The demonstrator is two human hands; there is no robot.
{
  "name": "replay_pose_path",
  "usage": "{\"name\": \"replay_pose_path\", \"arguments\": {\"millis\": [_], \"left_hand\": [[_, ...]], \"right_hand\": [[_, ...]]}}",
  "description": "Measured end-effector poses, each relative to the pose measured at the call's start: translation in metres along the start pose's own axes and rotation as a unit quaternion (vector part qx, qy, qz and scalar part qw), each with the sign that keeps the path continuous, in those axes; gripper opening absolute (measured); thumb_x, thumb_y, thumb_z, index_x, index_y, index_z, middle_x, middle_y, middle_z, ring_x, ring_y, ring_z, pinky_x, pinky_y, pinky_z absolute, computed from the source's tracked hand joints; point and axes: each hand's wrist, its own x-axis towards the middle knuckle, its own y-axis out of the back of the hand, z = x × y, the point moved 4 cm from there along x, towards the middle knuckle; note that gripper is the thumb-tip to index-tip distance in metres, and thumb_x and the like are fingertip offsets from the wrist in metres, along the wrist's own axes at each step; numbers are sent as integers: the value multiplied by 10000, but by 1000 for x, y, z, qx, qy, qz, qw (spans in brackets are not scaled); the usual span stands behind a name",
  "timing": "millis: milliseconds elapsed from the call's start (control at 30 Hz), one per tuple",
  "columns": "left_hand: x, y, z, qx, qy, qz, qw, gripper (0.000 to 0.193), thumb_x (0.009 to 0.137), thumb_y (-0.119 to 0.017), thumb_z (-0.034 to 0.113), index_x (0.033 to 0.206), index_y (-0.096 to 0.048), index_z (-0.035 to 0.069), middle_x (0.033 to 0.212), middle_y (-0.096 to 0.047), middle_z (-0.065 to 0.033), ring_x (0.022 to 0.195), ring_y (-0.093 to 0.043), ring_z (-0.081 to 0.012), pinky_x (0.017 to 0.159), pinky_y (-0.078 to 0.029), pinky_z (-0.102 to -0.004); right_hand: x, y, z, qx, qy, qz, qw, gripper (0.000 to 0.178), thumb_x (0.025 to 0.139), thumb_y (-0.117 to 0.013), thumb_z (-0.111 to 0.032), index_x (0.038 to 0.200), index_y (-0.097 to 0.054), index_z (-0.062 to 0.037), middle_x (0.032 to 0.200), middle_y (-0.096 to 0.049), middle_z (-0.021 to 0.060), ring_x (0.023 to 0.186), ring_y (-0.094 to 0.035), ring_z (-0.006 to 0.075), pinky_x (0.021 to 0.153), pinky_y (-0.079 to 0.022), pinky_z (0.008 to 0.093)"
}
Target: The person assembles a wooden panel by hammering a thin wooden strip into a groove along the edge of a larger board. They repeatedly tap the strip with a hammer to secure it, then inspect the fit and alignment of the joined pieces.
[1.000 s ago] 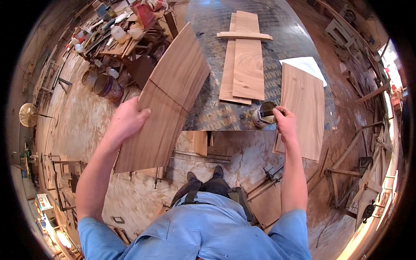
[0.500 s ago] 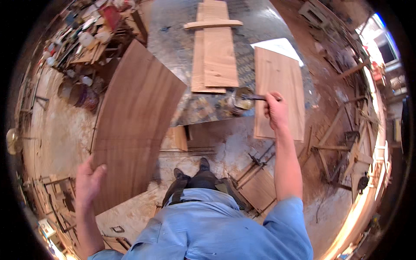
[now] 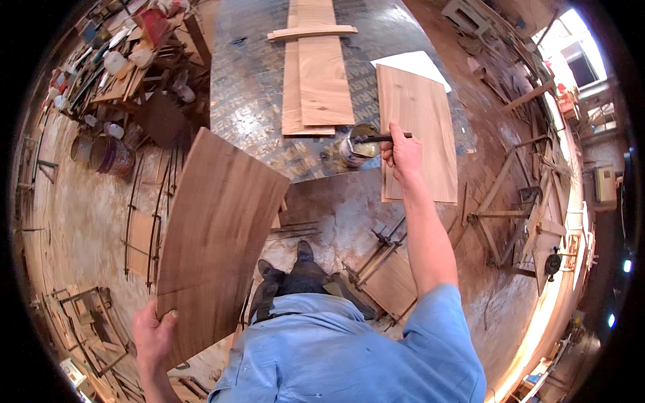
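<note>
— Thin brown wooden veneer sheet [image 3: 218,245]: where is it?

— Off the counter [image 3: 255,87], hanging down at the person's left side, pinched at its lower edge by the left hand [image 3: 154,332].

— How would it handle?

— Light, I'd judge, but wide, floppy and easy to crack; a second grip on the far edge would steady it.

— And the right hand [image 3: 402,151]?

— Clenched round a dark brush handle [image 3: 383,138] over the small round tin [image 3: 356,142] just beside it.

White plastic jugs [image 3: 115,62] and a red box [image 3: 153,25] crowd a cluttered side bench at ten o'clock; no labels, signs or screens can be made out.
</note>
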Motion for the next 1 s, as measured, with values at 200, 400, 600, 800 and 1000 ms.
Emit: {"name": "replay_pose_path", "arguments": {"millis": [200,400,600,800,1000], "left_hand": [[-11,5,-16,82,70,-40,993,171,762,-706,86,903,-645,13,726,-615,-214,671,-628,-370,594,-484,-399],[-8,8,-14,104,13,-58,993,205,759,-742,116,911,-654,11,714,-618,-211,665,-635,-370,596,-488,-406],[-8,8,-24,94,20,-93,991,215,781,-703,67,976,-663,-15,694,-626,-145,638,-590,-155,638,-496,-337],[-12,10,-34,83,-27,-83,993,205,777,-737,121,936,-666,13,707,-614,-213,647,-631,-365,594,-495,-393],[-20,15,-42,88,-14,-81,993,199,782,-740,137,916,-655,17,682,-605,-207,630,-621,-382,572,-486,-409]], "right_hand": [[-8,9,-1,154,-151,54,975,395,950,-563,-506,860,-532,-123,607,-513,10,444,-431,101,359,-281,225],[-76,-36,-58,311,-68,-78,945,397,965,-526,-529,957,-550,-133,674,-549,18,527,-498,146,422,-324,268],[-149,-120,-81,233,-7,-175,957,269,981,-570,-322,992,-628,-60,700,-632,74,537,-592,174,435,-434,291],[-169,-166,-73,214,13,-233,949,247,969,-613,-276,995,-639,-32,705,-660,121,521,-630,198,419,-477,280],[-173,-178,-64,214,-12,-235,948,272,973,-608,-306,983,-641,-36,704,-664,111,506,-625,186,415,-476,269]]}}
